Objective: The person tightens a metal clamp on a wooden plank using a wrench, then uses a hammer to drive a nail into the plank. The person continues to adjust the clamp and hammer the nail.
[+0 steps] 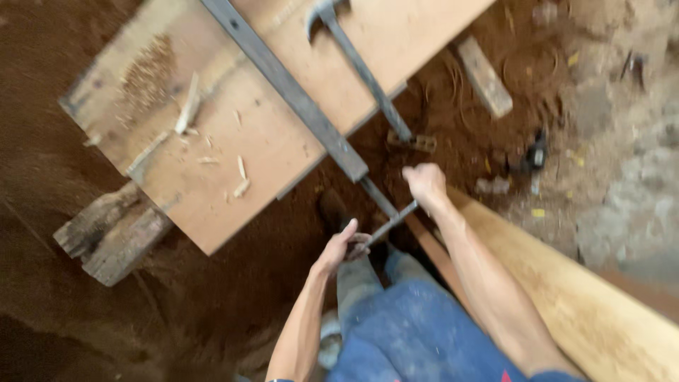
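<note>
A long grey metal bar clamp [286, 88] lies diagonally across a wooden board [233, 134] and sticks out past its near edge. Its thin crank handle [389, 221] crosses the end of the screw. My left hand [341, 247] is closed on the lower end of that handle. My right hand [426, 185] is closed in a fist on the upper end. A claw hammer [357, 64] lies on the board, its handle reaching over the edge.
The board rests on a rough timber block [109, 237] over reddish sawdust ground. A pale plank [566, 283] runs along my right arm. A small wood offcut [484, 76] lies at the back right. Chips and shavings dot the board.
</note>
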